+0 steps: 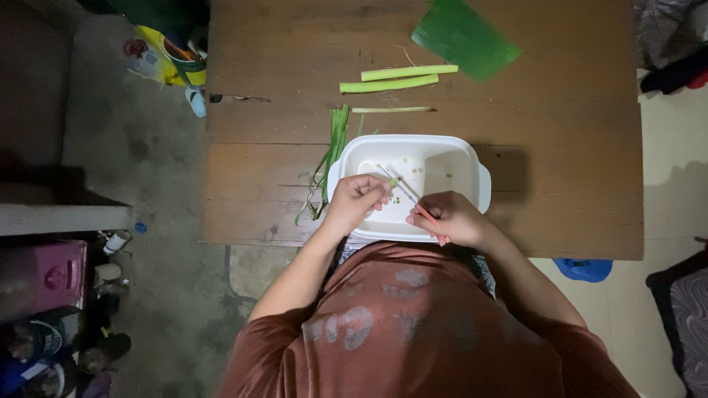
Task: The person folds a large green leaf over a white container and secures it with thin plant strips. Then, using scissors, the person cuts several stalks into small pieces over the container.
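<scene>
A white tub (472, 158) is set near the front edge of a wooden table (560, 133), seen from above. Both hands are held over its near rim. The left hand (354, 200) is curled, its fingers closed on a thin green stalk piece (394, 181) that pokes out over the tub's floor. The right hand (451, 217) is closed round the orange handle of a knife (413, 200), whose slim blade is laid slantwise up and to the left, crossing the green piece just beside the left fingertips. A few small cut bits (407, 161) are scattered on the tub's white floor.

Just left of the tub, partly tucked under its corner, a bundle of long green leaves (332, 158) is spread, its ends trailing towards the table's front edge. Beyond the tub, two thick pale-green stalks (398, 78) are laid side by side, almost parallel, and a thinner strip (392, 110) is placed between them and the tub. A broad piece of banana leaf (464, 37) is laid at the far edge, near the stalks but apart from them.

A rust-brown shirt (413, 324) is worn by the person. On the floor to the left, a pink container (51, 276) and assorted clutter are seen; details there cannot be told in the dim light.
</scene>
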